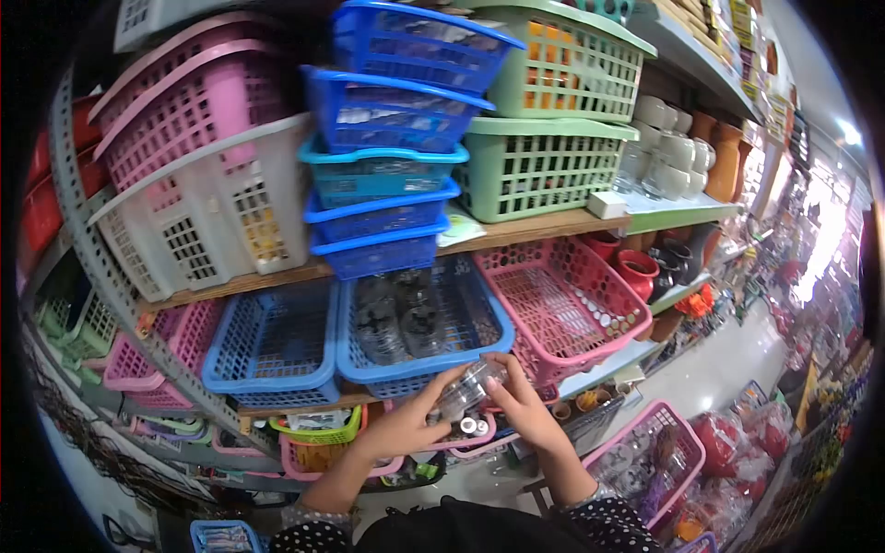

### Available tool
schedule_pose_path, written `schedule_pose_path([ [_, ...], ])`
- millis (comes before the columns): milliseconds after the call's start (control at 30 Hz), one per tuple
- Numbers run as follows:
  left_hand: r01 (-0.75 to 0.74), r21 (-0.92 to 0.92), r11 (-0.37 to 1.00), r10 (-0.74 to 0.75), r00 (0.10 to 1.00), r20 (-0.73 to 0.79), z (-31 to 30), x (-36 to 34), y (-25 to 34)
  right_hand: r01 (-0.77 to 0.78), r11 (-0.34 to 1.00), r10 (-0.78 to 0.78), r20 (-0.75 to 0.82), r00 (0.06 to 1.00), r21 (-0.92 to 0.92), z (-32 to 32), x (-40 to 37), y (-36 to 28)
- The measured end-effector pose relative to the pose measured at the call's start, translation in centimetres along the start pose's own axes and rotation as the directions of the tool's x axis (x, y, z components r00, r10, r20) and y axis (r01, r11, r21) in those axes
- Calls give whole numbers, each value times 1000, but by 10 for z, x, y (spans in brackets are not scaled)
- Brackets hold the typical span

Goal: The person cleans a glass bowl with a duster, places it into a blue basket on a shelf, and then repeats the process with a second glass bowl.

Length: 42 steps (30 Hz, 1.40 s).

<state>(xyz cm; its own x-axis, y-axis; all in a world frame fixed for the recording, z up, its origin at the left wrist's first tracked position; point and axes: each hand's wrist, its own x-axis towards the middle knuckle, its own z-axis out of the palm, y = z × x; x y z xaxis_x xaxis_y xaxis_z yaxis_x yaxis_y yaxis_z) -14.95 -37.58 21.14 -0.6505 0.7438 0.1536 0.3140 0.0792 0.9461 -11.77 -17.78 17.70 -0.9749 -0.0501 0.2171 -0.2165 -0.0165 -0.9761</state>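
Observation:
A clear, see-through container [466, 391], shaped like a small jar, is held between my two hands in front of the shelf. My left hand [407, 428] wraps its lower left side, while the fingers and thumb of my right hand [518, 398] close on its upper right end. Just beyond my hands, the light-blue basket [433, 370] holds several similar clear containers [398, 318] on its left side. A pink basket [590, 355] stands to the right of it. Under my hands, small white-topped items [474, 426] sit in a lower pink basket.
Another blue basket [267, 380] stands at the left. Overhead, a wooden shelf [516, 230] carries stacked blue baskets [396, 115], green baskets [553, 170] and a grey crate [203, 221]. White cups [678, 152] and red vases [636, 269] fill the right shelves. A pink basket [696, 442] stands lower right.

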Motion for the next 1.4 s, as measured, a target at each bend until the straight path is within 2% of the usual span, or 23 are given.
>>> schedule_pose_path([
  [33, 9, 186, 982, -16, 999, 35, -11, -3, 6, -80, 996, 79, 33, 996, 31, 10, 5, -27],
  [67, -48, 171, 984, 41, 998, 42, -24, -3, -2, -24, 999, 20, 104, 994, 35, 12, 17, -25],
  [100, -212, 407, 888, 203, 977, 66, -37, 0, 5, 32, 999, -39, 171, 984, 43, 11, 31, -17],
  [133, -162, 527, 834, 166, 985, 40, -49, 1, 12, 33, 994, -56, 229, 972, 100, 10, 46, -7],
  [167, -109, 635, 764, 132, 991, 11, -60, 2, 18, 18, 1000, -15, 287, 958, -8, 10, 54, -20],
  [233, 114, 742, 661, 9, 987, -160, -82, 15, 14, 108, 994, -106, 301, 948, 12, 17, 83, -12],
  [300, 53, 726, 686, 6, 997, -79, -117, 37, -9, 89, 993, -64, 280, 958, -78, 21, 110, -12],
  [367, 119, 656, 745, -131, 991, -31, -142, 61, -37, 24, 996, 2, 285, 959, -87, 21, 142, 1],
  [467, 123, 625, 771, -163, 987, 7, -159, 86, -58, 80, 986, -33, 302, 953, -146, 16, 177, 28],
  [533, 80, 582, 809, -130, 990, 46, -163, 99, -71, 113, 926, 20, 347, 938, -361, 13, 198, 42],
  [567, 47, 534, 844, -105, 991, 79, -167, 107, -82, 119, 924, 13, 341, 940, -364, 11, 209, 53],
  [600, 72, 559, 826, -128, 990, 60, -180, 130, -132, 149, 854, 42, 351, 935, -499, 8, 220, 65],
  [633, 110, 580, 807, -176, 983, 58, -171, 124, -110, 178, 763, 72, 355, 932, -622, 5, 230, 74],
  [700, 109, 624, 774, -156, 988, 21, -175, 140, -136, 211, 717, 77, 376, 924, -664, 4, 242, 77],
  [767, 120, 619, 776, -182, 983, 37, -164, 132, -110, 223, 624, 157, 400, 903, -749, 3, 251, 84],
  [833, 139, 613, 778, -212, 976, 47, -159, 132, -108, 207, 617, 197, 403, 894, -760, 1, 258, 102],
  [900, 129, 804, 580, -182, 983, -27, -161, 140, -139, 294, 579, 198, 480, 854, -761, 3, 263, 119],
  [1067, 190, 783, 592, -239, 969, -54, -160, 138, -140, 353, 520, 157, 494, 855, -778, 6, 249, 107],
  [1167, 215, 810, 545, -242, 966, -94, -159, 138, -138, 229, 586, 219, 423, 879, -778, 1, 241, 102],
  [1233, 218, 876, 431, -262, 959, -109, -156, 132, -123, 337, 458, 139, 441, 887, -823, -5, 252, 123],
  [1300, 188, 894, 406, -240, 966, -94, -146, 118, -101, 333, 466, 43, 397, 917, -820, 4, 225, 87],
  [1367, 193, 803, 563, -124, 981, -149, -125, 101, -71, 322, 476, -56, 337, 940, -818, 14, 185, 44],
  [1400, 107, 790, 603, -24, 993, -116, -117, 94, -67, 292, 507, -106, 277, 955, -811, 18, 163, 29],
])
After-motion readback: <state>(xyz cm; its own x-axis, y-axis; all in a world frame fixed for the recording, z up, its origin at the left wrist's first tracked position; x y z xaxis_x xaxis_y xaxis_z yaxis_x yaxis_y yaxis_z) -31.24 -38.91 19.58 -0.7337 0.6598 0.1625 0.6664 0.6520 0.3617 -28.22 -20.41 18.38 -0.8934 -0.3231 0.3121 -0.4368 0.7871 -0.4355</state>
